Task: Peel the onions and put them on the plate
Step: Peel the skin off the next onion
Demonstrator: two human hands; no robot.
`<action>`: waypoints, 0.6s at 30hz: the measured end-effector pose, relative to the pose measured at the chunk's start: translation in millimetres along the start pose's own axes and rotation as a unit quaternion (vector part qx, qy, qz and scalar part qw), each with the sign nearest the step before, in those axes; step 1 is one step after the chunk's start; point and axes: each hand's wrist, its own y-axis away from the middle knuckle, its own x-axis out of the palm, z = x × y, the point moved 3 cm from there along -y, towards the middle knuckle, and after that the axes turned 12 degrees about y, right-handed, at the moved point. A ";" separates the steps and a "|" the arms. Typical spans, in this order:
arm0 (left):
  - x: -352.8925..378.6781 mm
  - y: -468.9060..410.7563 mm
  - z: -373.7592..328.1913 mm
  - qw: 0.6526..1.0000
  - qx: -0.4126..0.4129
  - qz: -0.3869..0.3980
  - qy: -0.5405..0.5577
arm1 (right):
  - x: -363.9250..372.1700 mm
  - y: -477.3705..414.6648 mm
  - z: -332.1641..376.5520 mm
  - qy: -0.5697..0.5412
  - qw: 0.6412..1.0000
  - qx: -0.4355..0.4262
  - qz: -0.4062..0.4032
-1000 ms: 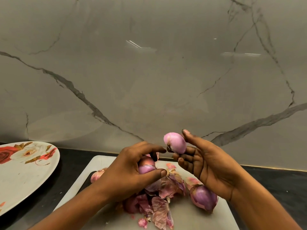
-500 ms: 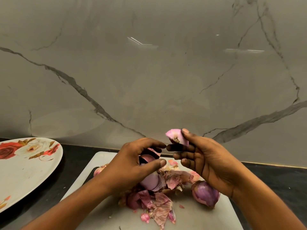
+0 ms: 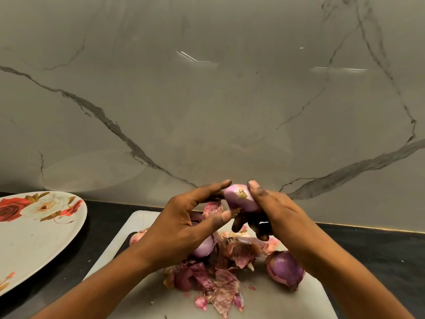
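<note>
Pale pink and nearly bare, the peeled onion [image 3: 240, 201] sits at the centre of the frame, above the white cutting board [image 3: 276, 302], gripped by the right hand [image 3: 280, 217], whose thumb lies over its top while the curled fingers cup it from beneath. A second ago this hand offered it up on its fingertips while the left hand [image 3: 181, 226] was lower, wrapped round another bulb. Now the onion has been turned so its root end faces the camera, and the left hand has risen to meet it. Its forefinger and thumb are stretched out and spread on either side of the onion's left flank, the thumb tip just beside a small scrap of skin. The other fingers are hidden, so I cannot tell whether that hand pinches the scrap or holds anything. I judge this to be the last tidying before the onion goes to the floral plate [image 3: 34, 249] at the lower left, which shows no onions yet. Work remains: a purple onion [image 3: 285, 268] in its skin lies at the lower right of the board, a pale onion [image 3: 203, 248] shows under the left palm, and loose skins [image 3: 220, 279] are heaped between them.
</note>
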 end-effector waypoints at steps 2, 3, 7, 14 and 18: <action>-2.0 -1.0 -2.6 0.999 0.030 -0.015 0.001 | 2.0 0.3 -0.3 0.020 1.000 -0.005 0.007; -3.3 -0.9 -3.7 0.999 0.042 -0.023 0.003 | 2.6 0.3 -0.4 0.030 0.999 -0.007 0.010; -6.6 -1.0 -4.9 0.996 0.074 -0.040 0.003 | 4.8 0.3 0.4 0.048 0.998 -0.031 0.033; -7.2 0.1 -2.9 0.995 0.084 -0.051 -0.024 | -0.4 1.4 0.2 0.118 0.987 -0.102 -0.031; -8.4 1.3 -6.7 0.989 0.117 -0.066 -0.060 | -7.9 5.4 0.2 0.147 0.974 -0.141 -0.094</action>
